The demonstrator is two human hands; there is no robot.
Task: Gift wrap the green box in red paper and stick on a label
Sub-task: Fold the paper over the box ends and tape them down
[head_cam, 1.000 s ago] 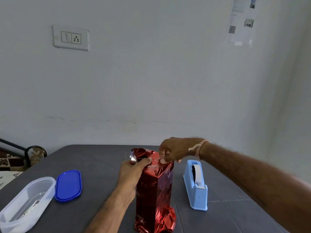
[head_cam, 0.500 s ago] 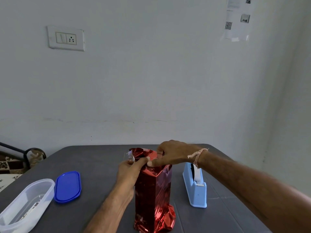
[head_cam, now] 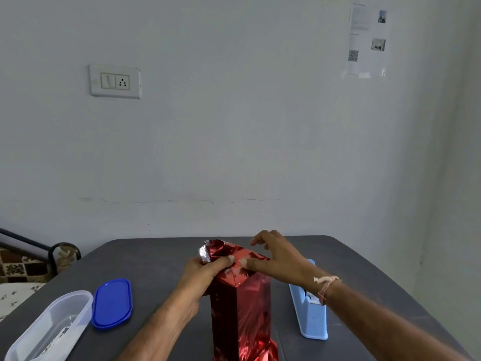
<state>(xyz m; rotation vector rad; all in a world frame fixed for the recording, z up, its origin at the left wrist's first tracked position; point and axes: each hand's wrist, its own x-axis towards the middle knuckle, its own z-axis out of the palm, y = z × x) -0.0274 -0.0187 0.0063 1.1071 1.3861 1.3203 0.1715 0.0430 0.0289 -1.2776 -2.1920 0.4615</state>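
Head view: the right hand (head_cam: 276,259) has changed shape. A second ago it was bunched in a pinch over the top fold, and half a second ago one finger was pressing there. Now its fingers are spread and lifted, and only the thumb (head_cam: 243,262) is on the fold, just beside the left thumb (head_cam: 226,259). The left hand (head_cam: 200,276) hasn't moved: it grips the upper end of the green box through the red paper (head_cam: 239,308), thumb pinning the flap. The box stands upright mid-table (head_cam: 156,259), between both hands and fully hidden under the paper. We read this as the top fold being pressed down and the right hand starting to let go, so the top closure looks nearly done. We can't make out any tape on the foil. One flap corner (head_cam: 204,252) sticks up at the far left, silver side showing, so that end likely needs another fold or strip. The tape dispenser (head_cam: 311,316) sits just right of the box, within reach. No label is visible yet, so that step is pending. The clear tub (head_cam: 52,327) and blue lid (head_cam: 112,303) sit to the left, and we can't tell what's in the tub.
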